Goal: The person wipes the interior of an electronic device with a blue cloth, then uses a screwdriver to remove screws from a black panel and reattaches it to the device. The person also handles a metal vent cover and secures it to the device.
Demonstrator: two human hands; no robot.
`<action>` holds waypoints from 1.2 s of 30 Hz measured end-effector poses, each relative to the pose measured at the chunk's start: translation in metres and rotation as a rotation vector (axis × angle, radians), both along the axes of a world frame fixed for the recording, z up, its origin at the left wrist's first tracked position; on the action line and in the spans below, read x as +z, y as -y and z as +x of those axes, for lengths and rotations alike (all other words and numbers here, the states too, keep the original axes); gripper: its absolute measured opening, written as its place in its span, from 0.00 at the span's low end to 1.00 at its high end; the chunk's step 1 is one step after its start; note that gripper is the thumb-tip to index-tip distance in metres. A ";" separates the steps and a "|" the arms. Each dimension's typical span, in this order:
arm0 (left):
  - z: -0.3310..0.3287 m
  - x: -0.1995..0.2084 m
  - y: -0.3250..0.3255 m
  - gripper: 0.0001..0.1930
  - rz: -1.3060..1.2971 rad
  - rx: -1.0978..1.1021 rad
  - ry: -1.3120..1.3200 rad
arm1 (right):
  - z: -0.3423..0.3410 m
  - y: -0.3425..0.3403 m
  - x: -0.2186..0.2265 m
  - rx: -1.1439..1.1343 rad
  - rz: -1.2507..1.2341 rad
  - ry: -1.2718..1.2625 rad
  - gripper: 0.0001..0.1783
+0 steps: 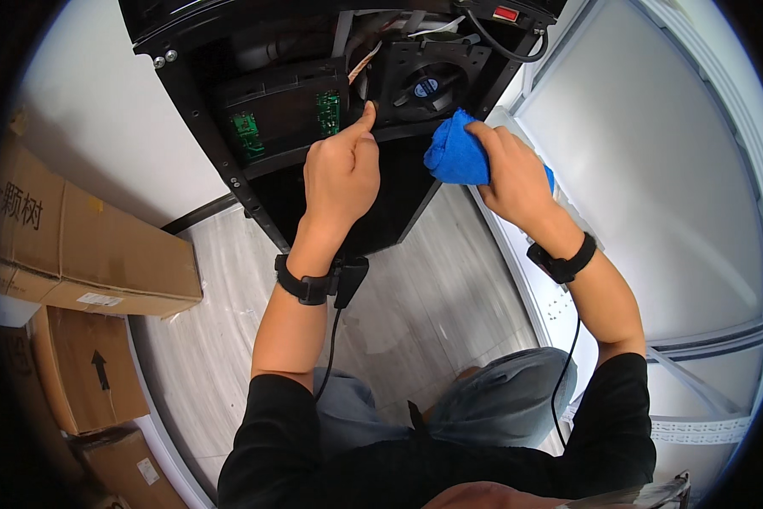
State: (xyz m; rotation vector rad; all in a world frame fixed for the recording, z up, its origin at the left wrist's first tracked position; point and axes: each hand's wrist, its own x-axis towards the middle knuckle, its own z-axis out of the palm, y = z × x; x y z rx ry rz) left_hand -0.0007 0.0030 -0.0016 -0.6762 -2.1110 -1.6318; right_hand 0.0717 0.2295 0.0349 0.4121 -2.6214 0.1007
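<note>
A tall black machine cabinet (347,182) stands in front of me with its inner parts exposed. My left hand (341,174) points its index finger at the inner edge of the fan housing, the tip at or very near it. Its other fingers curl toward the palm, and nothing shows in them. A crumpled blue cloth (458,151) is gripped in my right hand (517,174), just below and right of the round black fan (431,88). Green circuit boards (329,113) sit left of the fan, behind a black panel (284,110). Bundled wires (364,64) run between panel and fan.
A red switch (506,13) and a black cable (517,56) are at the cabinet's upper right. Cardboard boxes (127,246) are stacked at the left. Pale framed panels (645,153) line the right side. Grey wood-look flooring (424,297) lies below, and thin cables hang from both wristbands.
</note>
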 end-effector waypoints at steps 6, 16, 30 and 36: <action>0.001 0.003 0.004 0.19 -0.030 0.001 0.013 | -0.013 0.035 0.003 0.174 -0.366 0.030 0.36; 0.001 0.001 0.002 0.19 -0.027 0.014 -0.003 | -0.038 0.038 0.033 0.194 -0.124 0.179 0.32; 0.003 0.003 -0.002 0.19 -0.029 -0.009 -0.001 | -0.039 0.040 0.057 0.083 -0.087 0.482 0.40; 0.003 0.007 0.000 0.19 0.011 -0.077 0.097 | -0.038 0.042 0.033 0.282 -0.610 0.566 0.41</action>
